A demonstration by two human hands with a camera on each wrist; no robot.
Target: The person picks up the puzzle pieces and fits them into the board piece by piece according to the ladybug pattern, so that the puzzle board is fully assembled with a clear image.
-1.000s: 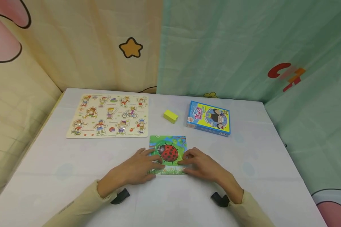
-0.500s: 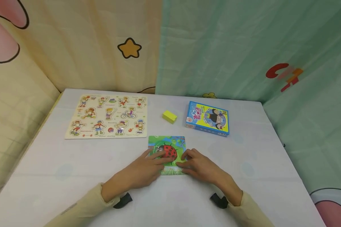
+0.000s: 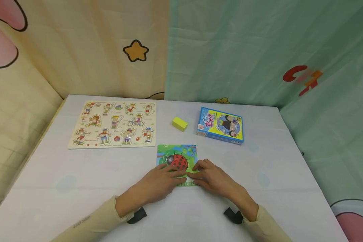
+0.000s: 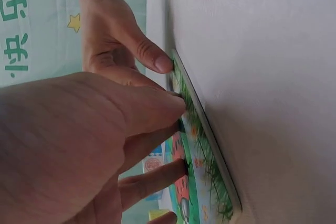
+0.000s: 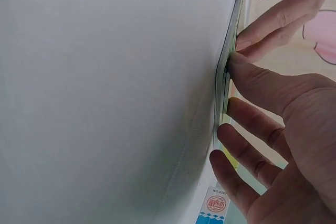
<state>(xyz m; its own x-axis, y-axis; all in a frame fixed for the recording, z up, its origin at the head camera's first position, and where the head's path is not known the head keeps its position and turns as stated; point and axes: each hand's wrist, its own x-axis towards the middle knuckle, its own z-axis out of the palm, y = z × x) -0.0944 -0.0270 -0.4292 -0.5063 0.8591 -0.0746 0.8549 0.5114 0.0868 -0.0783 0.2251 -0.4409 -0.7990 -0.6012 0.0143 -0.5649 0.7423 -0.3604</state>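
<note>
A square ladybug puzzle [image 3: 179, 156] lies flat on the white table, with a red ladybug on green and a grass strip along its near edge. My left hand [image 3: 157, 184] rests its extended fingertips over the lower part of the picture, hiding its near left corner. At the right edge, my right hand [image 3: 215, 178] touches the board with thumb and fingers. In the left wrist view, the fingers of the left hand [image 4: 79, 140] press on the puzzle's face [image 4: 202, 145]. The right wrist view has the right thumb [image 5: 257, 77] at the board's edge, other fingers spread alongside.
Behind the puzzle sits a yellow block [image 3: 179, 124]. A blue and yellow card box [image 3: 220, 126] lies to its right. At the back left is a cream pegboard puzzle [image 3: 112, 124] with sports figures. Curtains [image 3: 230, 50] hang behind the table [image 3: 87, 188].
My left hand has slid right and nearer across the puzzle, from its left edge toward the lower right, uncovering more of the ladybug's head. The right hand stays almost in place.
</note>
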